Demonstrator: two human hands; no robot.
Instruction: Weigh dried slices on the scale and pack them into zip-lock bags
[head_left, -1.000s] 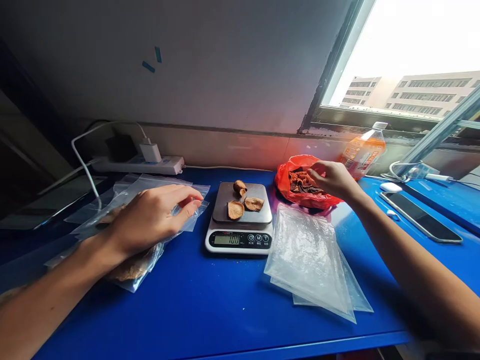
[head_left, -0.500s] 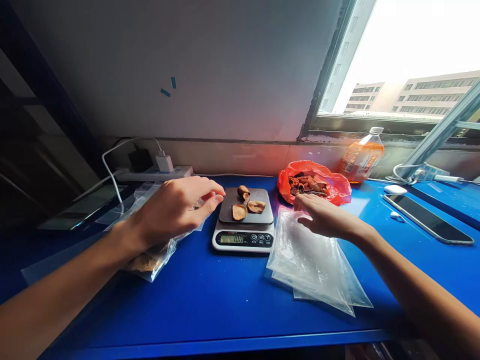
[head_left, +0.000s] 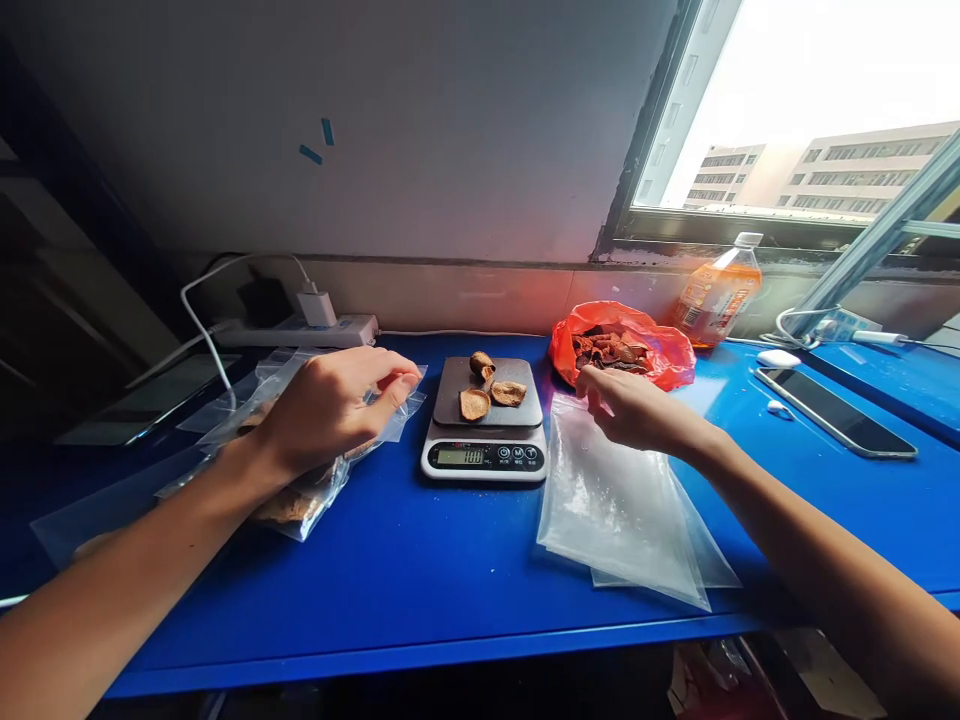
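A white kitchen scale (head_left: 484,468) with a steel plate stands at the middle of the table. Several dried, curled brown slices (head_left: 508,394) lie on its plate, and the display shows digits that look like 100. To the left of the scale is my left hand (head_left: 337,405), thumb and forefinger together, nothing seen between them. It hovers over clear bags of dried slices (head_left: 292,505). My right hand (head_left: 626,408) is at the upper end of flat clear plastic bags (head_left: 622,530), its fingers curled and pressed together. Whatever they may pinch is hidden.
Behind my right hand sits a red plastic bag (head_left: 675,350) full of dark dried slices. An orange drink bottle (head_left: 720,295) stands by the window. To the right lie a phone (head_left: 836,412) and a white earbud case (head_left: 778,359). A power strip (head_left: 345,330) runs along the wall.
The view has tilted down slightly. My left hand has drawn a little away from the scale, to the left. My right hand's fingers have curled closer together over the bags' upper end.
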